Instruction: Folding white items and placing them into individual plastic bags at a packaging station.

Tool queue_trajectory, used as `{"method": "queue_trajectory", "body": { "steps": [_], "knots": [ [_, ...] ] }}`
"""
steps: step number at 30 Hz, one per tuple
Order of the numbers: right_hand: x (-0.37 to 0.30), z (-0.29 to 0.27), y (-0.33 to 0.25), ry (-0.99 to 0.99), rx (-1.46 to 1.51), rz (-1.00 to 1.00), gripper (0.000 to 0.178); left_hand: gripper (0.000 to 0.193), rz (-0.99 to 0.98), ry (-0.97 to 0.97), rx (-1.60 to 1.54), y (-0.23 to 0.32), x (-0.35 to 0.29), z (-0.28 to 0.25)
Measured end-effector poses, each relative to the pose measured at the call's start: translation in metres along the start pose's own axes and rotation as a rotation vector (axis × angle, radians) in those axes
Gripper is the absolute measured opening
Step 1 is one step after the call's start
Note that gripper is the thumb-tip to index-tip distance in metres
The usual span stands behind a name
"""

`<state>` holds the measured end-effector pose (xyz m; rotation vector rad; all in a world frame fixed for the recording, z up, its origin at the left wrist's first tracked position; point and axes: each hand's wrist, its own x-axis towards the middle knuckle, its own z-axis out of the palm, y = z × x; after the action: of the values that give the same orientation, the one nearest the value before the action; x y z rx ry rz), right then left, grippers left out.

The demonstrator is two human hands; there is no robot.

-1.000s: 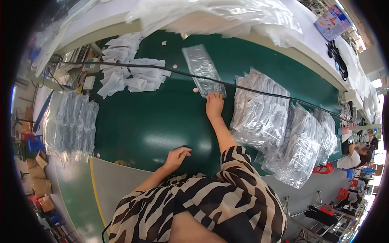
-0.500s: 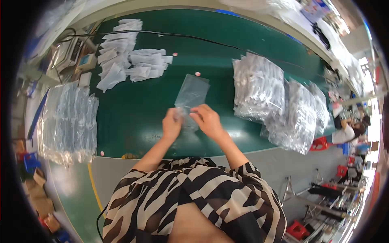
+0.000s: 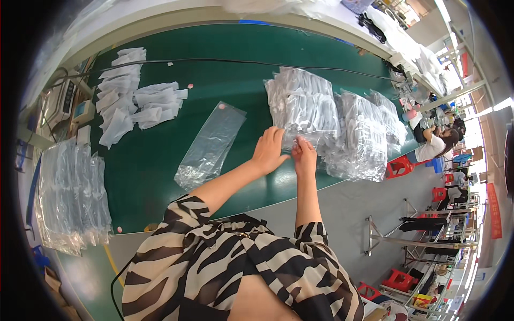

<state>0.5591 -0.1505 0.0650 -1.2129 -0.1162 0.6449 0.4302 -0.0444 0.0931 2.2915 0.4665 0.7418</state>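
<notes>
My left hand rests at the near edge of a stack of filled clear plastic bags, its fingers stretched out and its thumb apart. Close beside it, my right hand is closed in a pinch on the edge of a clear plastic bag at the front of that stack. Pale, folded contents show through the stacked bags. To the left of both hands, a long, flat clear plastic bag lies slantwise on the green table, apart from them.
White folded pieces lie in two rows at the far left. Another pile of clear bags is at the left edge. More filled bags lie to the right. A black cable crosses the table's back. A person sits beyond the right end.
Both hands have moved right, away from the clear bag they were handling mid-table, to the stack of filled bags. A long clear bag now lies flat there. The view has swung right.
</notes>
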Motion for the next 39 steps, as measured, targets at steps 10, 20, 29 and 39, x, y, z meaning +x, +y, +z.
{"method": "queue_trajectory", "body": {
  "steps": [10, 20, 29, 39],
  "knots": [
    [0.034, -0.006, -0.062, -0.34, -0.671, -0.769, 0.016, 0.011, 0.085, 0.27, -0.249, 0.013, 0.062, 0.034],
    [0.065, 0.033, -0.087, -0.522, -1.473, -1.226, 0.034, 0.005, 0.161, 0.347, -0.344, 0.013, 0.055, 0.034],
    [0.096, 0.042, -0.078, -0.552, -1.518, -1.284, 0.032, 0.006, 0.152, 0.358, -0.369, 0.011, 0.056, 0.029],
    [0.102, 0.068, -0.08, -0.577, -1.763, -1.044, 0.055, 0.008, 0.16, 0.312, -0.412, 0.003, 0.054, 0.023]
  ]
}}
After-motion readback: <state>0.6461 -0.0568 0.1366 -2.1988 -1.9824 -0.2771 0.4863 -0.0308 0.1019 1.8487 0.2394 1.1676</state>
